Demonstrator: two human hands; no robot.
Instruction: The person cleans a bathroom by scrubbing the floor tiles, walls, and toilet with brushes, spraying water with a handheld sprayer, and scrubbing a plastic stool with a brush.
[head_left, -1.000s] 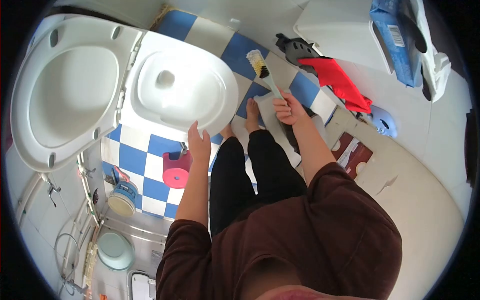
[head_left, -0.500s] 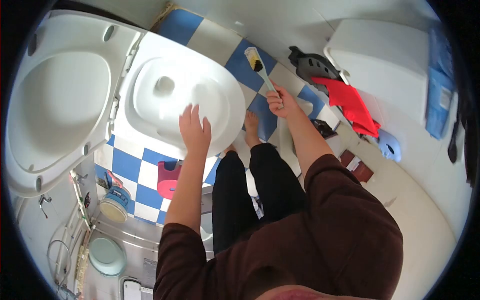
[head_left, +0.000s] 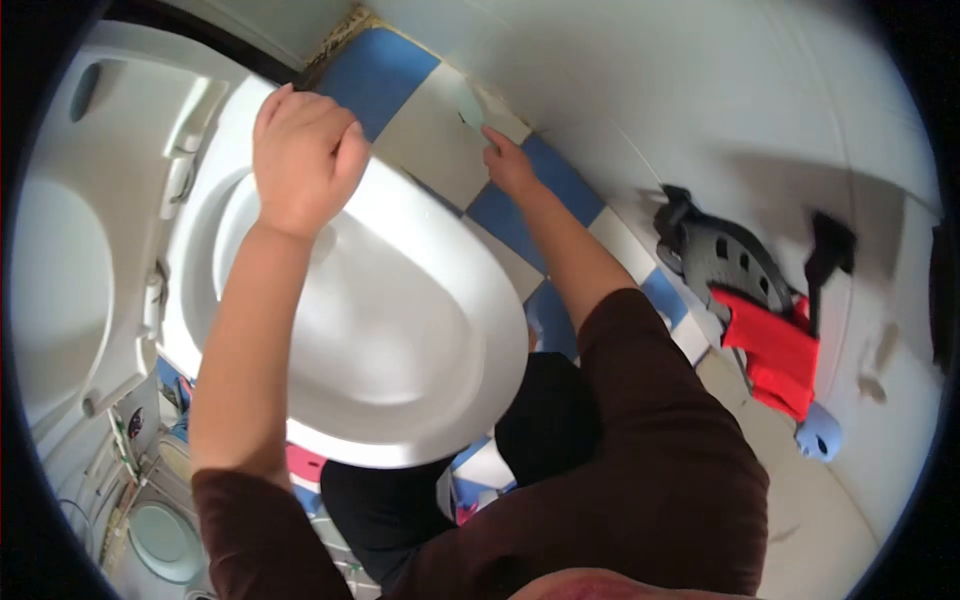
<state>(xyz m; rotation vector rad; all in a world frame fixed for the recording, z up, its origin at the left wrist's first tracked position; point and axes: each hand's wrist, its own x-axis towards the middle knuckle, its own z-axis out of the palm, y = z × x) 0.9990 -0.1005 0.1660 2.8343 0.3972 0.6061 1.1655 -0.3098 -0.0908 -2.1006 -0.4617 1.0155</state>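
The scrub brush (head_left: 470, 105), clamped in the right hand (head_left: 508, 163), has swung to 1 o'clock of the toilet (head_left: 497, 325), bringing it near the floor tiles (head_left: 430, 140). The left hand (head_left: 308, 160) has moved above the toilet's 12 o'clock edge; cannot tell whether it grips.

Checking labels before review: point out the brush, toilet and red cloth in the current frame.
Brush (head_left: 470, 104): head view, on its pale green body.
Toilet (head_left: 503, 345): head view, on the white rim of its bowl.
Red cloth (head_left: 770, 356): head view, mid-fabric.
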